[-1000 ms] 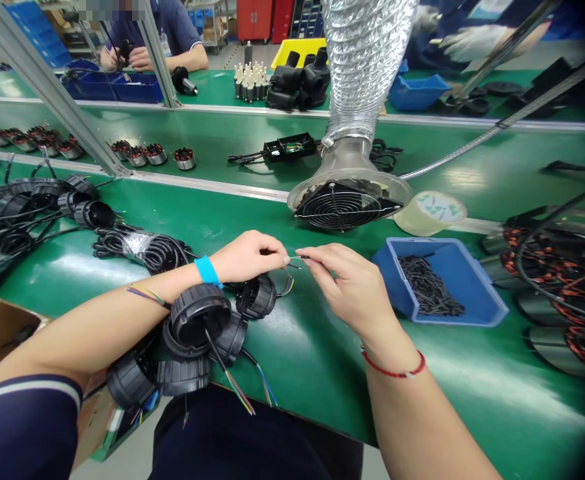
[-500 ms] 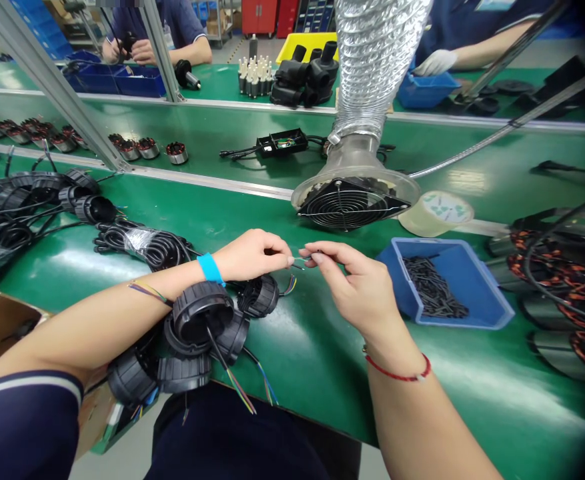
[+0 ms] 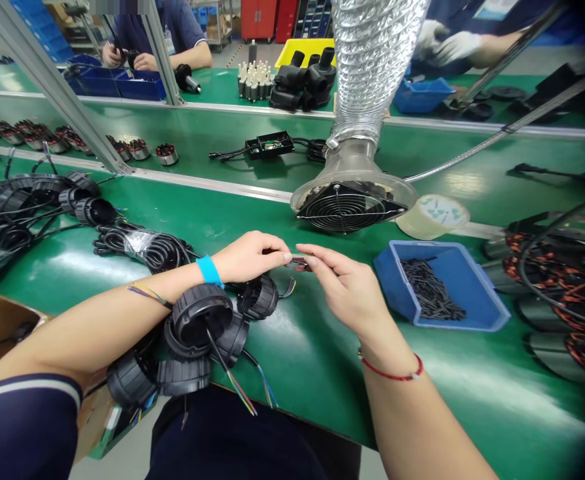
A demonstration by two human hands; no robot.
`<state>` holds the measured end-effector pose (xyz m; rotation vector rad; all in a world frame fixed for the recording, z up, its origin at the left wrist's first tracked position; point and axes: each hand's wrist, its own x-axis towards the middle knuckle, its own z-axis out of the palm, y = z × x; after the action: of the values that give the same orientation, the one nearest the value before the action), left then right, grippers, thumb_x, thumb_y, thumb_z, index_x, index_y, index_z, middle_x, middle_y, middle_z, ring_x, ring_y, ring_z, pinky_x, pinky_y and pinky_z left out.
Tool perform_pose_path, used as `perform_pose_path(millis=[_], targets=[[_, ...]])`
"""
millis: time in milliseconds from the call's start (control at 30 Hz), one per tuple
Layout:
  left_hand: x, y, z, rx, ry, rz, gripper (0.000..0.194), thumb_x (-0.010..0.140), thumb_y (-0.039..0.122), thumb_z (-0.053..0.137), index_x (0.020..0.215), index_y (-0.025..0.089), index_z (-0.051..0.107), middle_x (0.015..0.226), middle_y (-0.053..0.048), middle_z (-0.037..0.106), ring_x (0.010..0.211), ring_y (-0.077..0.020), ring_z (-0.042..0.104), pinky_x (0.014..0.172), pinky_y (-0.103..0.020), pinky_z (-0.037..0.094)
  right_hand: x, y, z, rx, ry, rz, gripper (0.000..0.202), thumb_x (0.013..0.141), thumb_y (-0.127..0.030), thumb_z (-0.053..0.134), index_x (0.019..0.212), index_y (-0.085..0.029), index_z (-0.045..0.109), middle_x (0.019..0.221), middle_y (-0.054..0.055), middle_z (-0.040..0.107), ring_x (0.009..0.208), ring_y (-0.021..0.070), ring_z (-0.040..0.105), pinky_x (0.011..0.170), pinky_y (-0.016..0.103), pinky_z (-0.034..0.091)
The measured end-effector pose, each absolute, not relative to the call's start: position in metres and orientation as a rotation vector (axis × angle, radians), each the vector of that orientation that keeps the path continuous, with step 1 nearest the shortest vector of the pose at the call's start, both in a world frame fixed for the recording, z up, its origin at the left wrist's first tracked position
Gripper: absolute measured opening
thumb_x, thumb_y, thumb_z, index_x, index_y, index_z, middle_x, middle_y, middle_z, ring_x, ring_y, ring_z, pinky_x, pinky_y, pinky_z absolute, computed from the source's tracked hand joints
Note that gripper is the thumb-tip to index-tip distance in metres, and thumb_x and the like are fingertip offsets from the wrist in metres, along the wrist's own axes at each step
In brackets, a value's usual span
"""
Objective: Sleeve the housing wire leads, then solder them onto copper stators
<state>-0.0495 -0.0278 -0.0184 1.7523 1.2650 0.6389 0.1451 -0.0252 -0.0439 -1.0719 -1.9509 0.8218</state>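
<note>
My left hand (image 3: 255, 257), with a blue band at the wrist, pinches thin wires (image 3: 299, 259) between thumb and fingertips. From the right, my right hand (image 3: 345, 283) closes its thumb and fingers on the same wires, close to the left fingertips. Exactly what the right fingers hold besides the wires is too small to tell. Under my left wrist lie several black ribbed caps (image 3: 202, 313) with coloured wire ends sticking out. A blue bin (image 3: 482, 287) of short black tubes (image 3: 429, 290) stands right of my right hand.
A fan (image 3: 345, 207) under a silver duct (image 3: 379, 60) hangs beyond my hands. Coiled black cables (image 3: 142, 243) lie at left, copper-wound parts (image 3: 567, 280) at right. A tape roll (image 3: 435, 215) sits behind the bin. Two people work across the bench.
My right hand has moved slightly left, closer to my left fingertips. Across the bench at right, a person's gloved hands have come together above a blue bin.
</note>
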Motion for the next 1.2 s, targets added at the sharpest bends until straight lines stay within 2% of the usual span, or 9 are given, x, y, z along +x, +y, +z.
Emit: perform_pose_path(millis=[100,300,533,733,933,1133,1200], targets=[[-0.048,-0.028,-0.017,1.687,1.285,0.628,0.021,0.08,0.026,0.054,0.069,0.013,0.066,0.062,0.002,0.058,0.061,-0.0099,0.049,0.06,-0.022,0.038,0.149,-0.023,-0.044,-1.053,-1.97,0.7,0.025,0.091,-0.025,0.05,0.105,-0.022,0.07,0.092,0.003,0.076,0.079,0.0181,0.072,0.076,0.033,0.059],[-0.047,-0.027,-0.016,1.673,1.261,0.645,0.019,0.076,0.021,0.053,0.062,0.013,0.064,0.062,0.002,0.06,0.063,-0.0098,0.05,0.062,-0.022,0.039,0.149,-0.02,-0.051,-0.957,-2.181,0.32,0.023,0.091,-0.02,0.05,0.101,-0.02,0.071,0.096,0.006,0.075,0.083,0.0206,0.071,0.077,0.035,0.057],[-0.049,-0.027,-0.018,1.689,1.256,0.635,0.02,0.077,0.024,0.052,0.063,0.013,0.063,0.059,0.003,0.056,0.06,-0.0091,0.046,0.06,-0.022,0.036,0.148,-0.022,-0.049,-0.93,-2.233,0.235,0.024,0.092,-0.02,0.048,0.1,-0.017,0.07,0.092,0.008,0.075,0.079,0.0212,0.07,0.074,0.036,0.056],[-0.048,-0.028,-0.018,1.697,1.294,0.629,0.021,0.076,0.026,0.052,0.063,0.013,0.063,0.061,0.002,0.057,0.063,-0.0106,0.049,0.063,-0.023,0.039,0.147,-0.028,-0.041,-0.996,-2.087,0.465,0.021,0.091,-0.024,0.05,0.102,-0.022,0.068,0.095,0.005,0.075,0.083,0.0196,0.071,0.077,0.034,0.057],[-0.048,-0.027,-0.019,1.722,1.312,0.643,0.021,0.078,0.027,0.054,0.067,0.013,0.066,0.066,0.0,0.063,0.066,-0.0115,0.053,0.065,-0.022,0.04,0.141,-0.029,-0.04,-1.118,-1.804,0.766,0.012,0.085,-0.031,0.058,0.086,-0.02,0.064,0.075,0.003,0.073,0.068,0.0179,0.071,0.063,0.029,0.056],[-0.049,-0.029,-0.019,1.805,1.272,0.643,0.02,0.08,0.025,0.055,0.071,0.013,0.068,0.075,-0.001,0.068,0.073,-0.0125,0.058,0.072,-0.023,0.043,0.134,-0.028,-0.044,-1.139,-1.643,1.037,0.019,0.08,-0.035,0.063,0.074,-0.018,0.066,0.057,0.0,0.065,0.051,0.0132,0.059,0.05,0.025,0.048],[-0.049,-0.028,-0.019,1.852,1.271,0.644,0.021,0.082,0.025,0.055,0.074,0.013,0.069,0.077,-0.002,0.068,0.075,-0.0126,0.058,0.072,-0.023,0.043,0.131,-0.029,-0.044,-1.14,-1.603,1.107,0.019,0.079,-0.036,0.063,0.076,-0.018,0.067,0.055,0.0,0.063,0.049,0.0122,0.057,0.048,0.024,0.046]])
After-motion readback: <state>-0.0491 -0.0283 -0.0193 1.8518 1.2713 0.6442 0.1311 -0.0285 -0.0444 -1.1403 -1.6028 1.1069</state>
